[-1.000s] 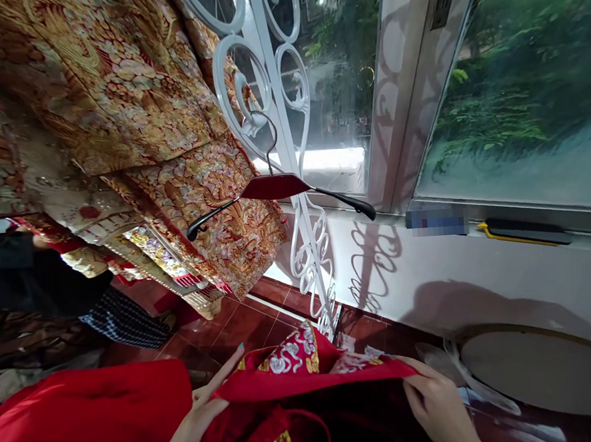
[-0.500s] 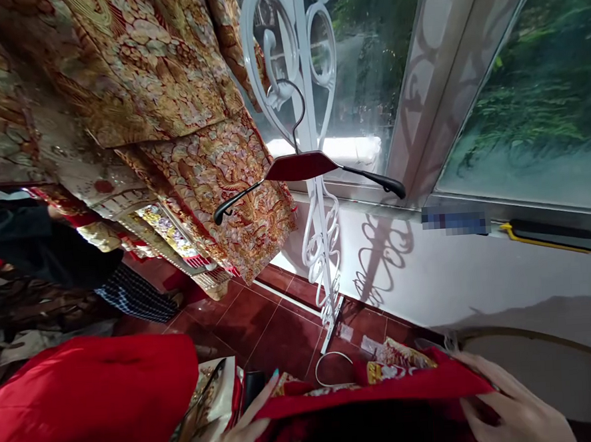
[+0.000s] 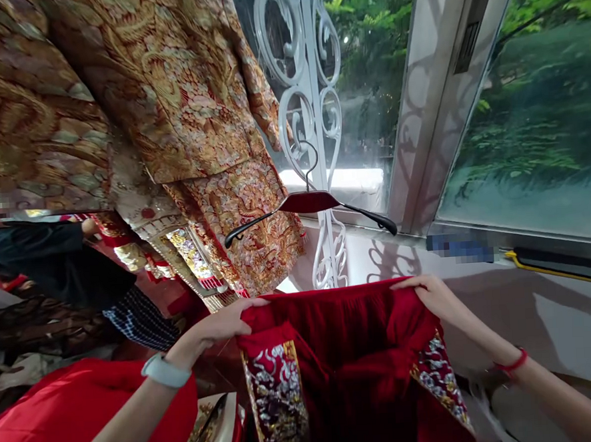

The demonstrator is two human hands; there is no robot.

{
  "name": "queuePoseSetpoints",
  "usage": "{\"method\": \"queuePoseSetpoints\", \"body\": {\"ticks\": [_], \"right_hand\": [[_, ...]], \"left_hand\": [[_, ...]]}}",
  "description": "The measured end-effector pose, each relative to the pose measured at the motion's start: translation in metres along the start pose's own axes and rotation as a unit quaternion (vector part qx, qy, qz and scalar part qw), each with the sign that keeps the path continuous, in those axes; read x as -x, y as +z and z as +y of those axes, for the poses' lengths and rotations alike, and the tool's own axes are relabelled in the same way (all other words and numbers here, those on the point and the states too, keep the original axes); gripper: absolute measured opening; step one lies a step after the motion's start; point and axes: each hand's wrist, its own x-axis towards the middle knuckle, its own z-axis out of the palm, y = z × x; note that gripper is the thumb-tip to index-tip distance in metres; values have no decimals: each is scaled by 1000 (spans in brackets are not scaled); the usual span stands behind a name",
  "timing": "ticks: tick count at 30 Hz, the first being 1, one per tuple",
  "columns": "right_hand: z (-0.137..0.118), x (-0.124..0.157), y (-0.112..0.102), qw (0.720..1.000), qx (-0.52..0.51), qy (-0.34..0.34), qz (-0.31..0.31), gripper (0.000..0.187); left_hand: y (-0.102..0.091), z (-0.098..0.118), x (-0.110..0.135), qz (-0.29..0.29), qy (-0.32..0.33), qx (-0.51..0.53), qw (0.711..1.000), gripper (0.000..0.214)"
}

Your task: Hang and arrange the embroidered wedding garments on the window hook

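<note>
A dark red skirt point(image 3: 353, 351) with embroidered side panels is stretched between my two hands by its waistband. My left hand point(image 3: 229, 318) grips the waistband's left end, fingers closed over the cloth. At the right end, my right hand point(image 3: 433, 296) pinches the same band. Just beyond the skirt hangs a hanger point(image 3: 308, 201) with a dark red centre and black arms, its hook caught on a white scrollwork stand point(image 3: 319, 146). Nothing hangs on the hanger. The lower part of the skirt runs out of view.
Gold brocade garments point(image 3: 209, 126) hang at the left. Bright red cloth point(image 3: 102, 413) lies at the lower left, beside embroidered pieces point(image 3: 212, 419). Another person point(image 3: 42, 263) in dark clothes is at far left. A window point(image 3: 534, 120) and its sill with a yellow-black tool point(image 3: 563, 263) are at right.
Both hands have risen, lifting the skirt up toward the hanger and spreading its waistband into full view. The view has tilted, so the stand and hanger sit lower in the picture.
</note>
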Motion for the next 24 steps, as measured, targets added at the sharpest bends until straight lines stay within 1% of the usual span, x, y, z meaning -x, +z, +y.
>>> {"method": "queuePoseSetpoints", "body": {"ticks": [3, 5, 7, 9, 12, 15, 18, 20, 24], "right_hand": [[-15, -38, 1, 998, -62, 12, -16, 55], [-26, -58, 4, 996, -77, 18, -35, 55], [-37, -73, 9, 995, -86, 19, -52, 54], [-46, -81, 15, 993, -96, 15, -62, 53], [-57, -86, 25, 992, -113, 2, -53, 55], [-71, -86, 30, 991, -125, -24, -40, 59], [-91, -84, 29, 990, -127, -58, -28, 62], [-105, -82, 25, 989, -130, -69, -13, 62], [-126, -74, 18, 985, -143, -83, 41, 57]], "left_hand": [[-14, -10, -30, 11, -34, 64, 997, 77], [-23, -17, -46, 19, -37, 85, 996, 77], [-33, -24, -56, 22, -41, 96, 994, 74], [-45, -30, -62, 29, -45, 95, 994, 71], [-64, -34, -67, 52, -49, 84, 994, 65], [-87, -29, -72, 81, -47, 67, 993, 57], [-112, -16, -74, 103, -35, 44, 993, 50], [-127, -6, -73, 108, -24, 29, 993, 45], [-147, 12, -66, 109, -9, -5, 994, 45]]}}
